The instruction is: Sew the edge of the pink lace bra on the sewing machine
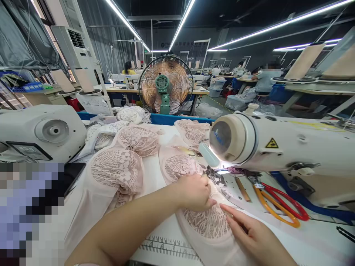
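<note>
A pale pink lace garment piece [205,223] lies on the white sewing table [318,240], running under the needle area of the sewing machine [277,147]. My left hand [194,192] is curled with fingers closed, pressing and pinching the lace just left of the presser foot [219,175]. My right hand [249,231] lies flat on the fabric nearer to me, fingers stretched out toward the left hand. A lamp on the machine head lights the needle area.
More pink lace pieces [124,162] are heaped to the left. Scissors with red and orange handles [280,207] lie under the machine arm. A second machine [41,133] stands at left, a fan [165,85] behind. A ruler strip [169,246] marks the table's front edge. People work far back.
</note>
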The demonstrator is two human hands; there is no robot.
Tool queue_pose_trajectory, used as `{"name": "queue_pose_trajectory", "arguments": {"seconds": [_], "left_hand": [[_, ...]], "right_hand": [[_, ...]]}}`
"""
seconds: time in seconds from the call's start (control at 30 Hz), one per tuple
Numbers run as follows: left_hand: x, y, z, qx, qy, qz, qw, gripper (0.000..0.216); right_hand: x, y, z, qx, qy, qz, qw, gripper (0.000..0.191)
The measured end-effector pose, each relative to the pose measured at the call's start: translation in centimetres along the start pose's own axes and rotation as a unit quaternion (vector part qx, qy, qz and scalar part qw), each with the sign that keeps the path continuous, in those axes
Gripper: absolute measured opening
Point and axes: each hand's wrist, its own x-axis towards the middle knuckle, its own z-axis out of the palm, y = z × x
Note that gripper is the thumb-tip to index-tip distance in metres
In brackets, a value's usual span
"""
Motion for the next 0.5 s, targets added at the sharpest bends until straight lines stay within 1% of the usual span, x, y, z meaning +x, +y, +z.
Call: {"name": "queue_pose_trajectory", "arguments": {"seconds": [0.13,0.33,0.5], "left_hand": [[0.3,0.4,0.7,-0.003,-0.004,-0.026,1.0,0.052],[1.0,0.2,1.4,-0.012,0.032,-0.041,0.999,0.053],[1.6,0.0,2.0,-0.015,0.049,-0.055,0.997,0.053]], "right_hand": [[0.4,0.6,0.3,-0.021,-0.01,-0.015,1.0,0.049],[1.1,0.4,0.1,-0.065,-0.038,-0.006,0.997,0.056],[1.6,-0.5,-0.3,-0.07,-0.008,-0.027,0.997,0.054]]}}
